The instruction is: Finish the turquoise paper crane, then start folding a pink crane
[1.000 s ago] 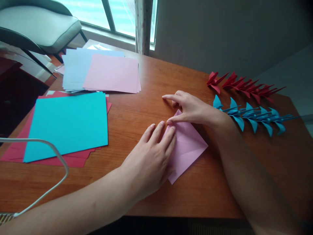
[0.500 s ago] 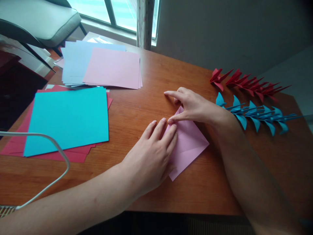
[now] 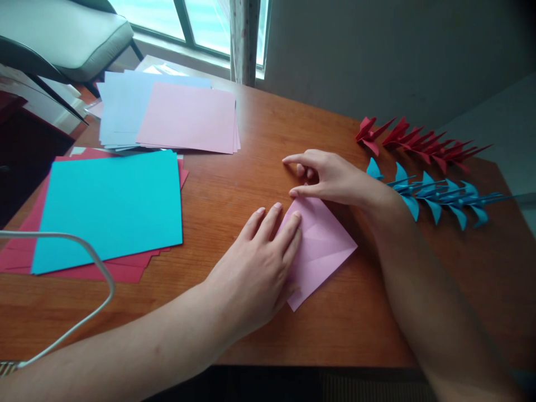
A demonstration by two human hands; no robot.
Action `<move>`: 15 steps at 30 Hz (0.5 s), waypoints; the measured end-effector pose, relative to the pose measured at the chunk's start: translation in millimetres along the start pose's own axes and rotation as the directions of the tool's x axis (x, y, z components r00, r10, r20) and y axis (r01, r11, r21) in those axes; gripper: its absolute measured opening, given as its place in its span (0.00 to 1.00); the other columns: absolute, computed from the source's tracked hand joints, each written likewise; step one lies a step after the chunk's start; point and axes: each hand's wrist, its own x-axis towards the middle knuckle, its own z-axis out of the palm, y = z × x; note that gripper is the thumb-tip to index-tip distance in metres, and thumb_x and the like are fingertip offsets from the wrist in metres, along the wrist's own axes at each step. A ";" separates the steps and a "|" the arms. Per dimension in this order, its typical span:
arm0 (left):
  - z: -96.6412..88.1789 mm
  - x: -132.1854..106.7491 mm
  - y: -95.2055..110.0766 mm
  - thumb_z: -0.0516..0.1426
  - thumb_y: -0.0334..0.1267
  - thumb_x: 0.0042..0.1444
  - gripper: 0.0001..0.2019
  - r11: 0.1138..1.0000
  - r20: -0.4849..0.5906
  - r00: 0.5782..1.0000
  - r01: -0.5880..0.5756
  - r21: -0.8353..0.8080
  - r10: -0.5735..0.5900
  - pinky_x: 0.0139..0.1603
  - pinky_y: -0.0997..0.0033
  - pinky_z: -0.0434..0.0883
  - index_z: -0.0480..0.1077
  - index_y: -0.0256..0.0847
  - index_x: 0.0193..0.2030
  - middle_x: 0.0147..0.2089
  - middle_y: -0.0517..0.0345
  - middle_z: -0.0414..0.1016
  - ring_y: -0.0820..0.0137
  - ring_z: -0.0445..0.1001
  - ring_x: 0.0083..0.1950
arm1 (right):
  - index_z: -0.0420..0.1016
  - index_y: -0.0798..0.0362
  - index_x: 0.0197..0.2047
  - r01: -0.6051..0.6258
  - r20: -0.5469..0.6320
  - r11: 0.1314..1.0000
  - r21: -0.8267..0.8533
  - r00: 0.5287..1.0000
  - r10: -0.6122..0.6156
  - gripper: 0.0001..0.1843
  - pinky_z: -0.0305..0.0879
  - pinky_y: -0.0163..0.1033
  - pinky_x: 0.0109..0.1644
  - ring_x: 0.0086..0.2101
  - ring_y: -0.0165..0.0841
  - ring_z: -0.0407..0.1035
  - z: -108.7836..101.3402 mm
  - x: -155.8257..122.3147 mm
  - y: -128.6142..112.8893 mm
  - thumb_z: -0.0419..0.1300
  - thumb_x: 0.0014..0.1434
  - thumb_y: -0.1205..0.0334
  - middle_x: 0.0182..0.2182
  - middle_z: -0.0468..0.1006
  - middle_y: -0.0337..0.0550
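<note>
A folded pink sheet of origami paper (image 3: 320, 245) lies on the wooden table, turned like a diamond, with crease lines across it. My left hand (image 3: 268, 251) rests flat on its left side, fingers stretched out and slightly spread, covering that edge. Over the paper's far corner is my right hand (image 3: 330, 176). Its index finger points left and its thumb is apart from it, at the paper's top edge; the other fingers curl under. Whether the right thumb touches the paper I cannot tell.
At the left lie cyan sheets (image 3: 111, 206) on red sheets (image 3: 129, 273), with a white cable (image 3: 103, 268) in front. Pink sheets (image 3: 188, 117) overlap pale blue ones (image 3: 121, 111) farther back. Rows of red folded cranes (image 3: 422, 142) and blue folded cranes (image 3: 435, 192) stand at the right.
My right thumb has slid up and off the paper's upper left edge toward the far corner. My left hand stays on the paper. The view has shifted slightly.
</note>
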 end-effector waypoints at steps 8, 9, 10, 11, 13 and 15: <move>0.6 -0.8 0.2 0.50 0.50 0.66 0.36 1.000 -0.006 1.000 0.001 0.012 -0.001 0.75 0.39 0.50 0.52 0.28 0.74 0.78 0.41 0.48 0.39 0.46 0.77 | 0.78 0.51 0.53 -0.135 -0.129 0.990 0.048 0.982 0.140 0.18 0.67 0.40 0.40 0.35 0.36 0.72 -3.5 -1.8 19.7 0.64 0.60 0.59 0.34 0.79 0.41; 0.8 -0.7 0.2 0.50 0.51 0.66 0.36 1.000 -0.007 1.000 0.001 0.011 -0.001 0.75 0.38 0.50 0.52 0.28 0.74 0.78 0.41 0.48 0.39 0.47 0.77 | 0.78 0.50 0.54 -0.125 -0.126 0.992 0.017 0.984 0.126 0.18 0.67 0.41 0.41 0.36 0.36 0.72 -3.9 -2.3 18.5 0.62 0.61 0.59 0.35 0.79 0.42; 1.0 -0.7 0.1 0.50 0.51 0.66 0.36 1.000 -0.008 1.000 0.001 0.011 -0.001 0.75 0.38 0.51 0.53 0.28 0.74 0.78 0.40 0.48 0.39 0.47 0.77 | 0.78 0.50 0.55 -0.108 -0.111 0.994 -0.017 0.988 0.106 0.18 0.67 0.42 0.43 0.37 0.37 0.72 -4.0 -2.8 16.4 0.61 0.62 0.59 0.36 0.78 0.43; 1.4 -0.7 0.1 0.50 0.51 0.66 0.36 1.000 -0.010 1.000 0.001 0.010 -0.001 0.75 0.38 0.51 0.53 0.28 0.74 0.78 0.40 0.48 0.39 0.47 0.77 | 0.77 0.50 0.56 -0.093 -0.088 0.994 -0.049 0.992 0.088 0.19 0.67 0.43 0.45 0.38 0.38 0.71 -3.6 -3.3 13.5 0.62 0.63 0.57 0.38 0.78 0.44; 2.4 -1.1 0.2 0.50 0.50 0.66 0.36 1.000 -0.014 1.000 0.000 0.009 0.000 0.75 0.38 0.50 0.52 0.28 0.74 0.78 0.40 0.48 0.39 0.46 0.77 | 0.74 0.50 0.60 -0.081 -0.039 0.992 -0.092 0.996 0.078 0.28 0.68 0.45 0.48 0.41 0.40 0.71 -1.2 -4.8 5.8 0.66 0.59 0.50 0.41 0.76 0.47; 3.7 -1.7 0.3 0.50 0.51 0.66 0.37 1.000 -0.020 1.000 0.001 0.009 -0.001 0.75 0.38 0.49 0.52 0.28 0.75 0.78 0.40 0.49 0.39 0.45 0.77 | 0.69 0.49 0.65 -0.096 -0.003 0.988 -0.117 0.995 0.097 0.41 0.69 0.47 0.49 0.44 0.44 0.70 3.3 -6.5 -2.7 0.71 0.51 0.43 0.44 0.74 0.49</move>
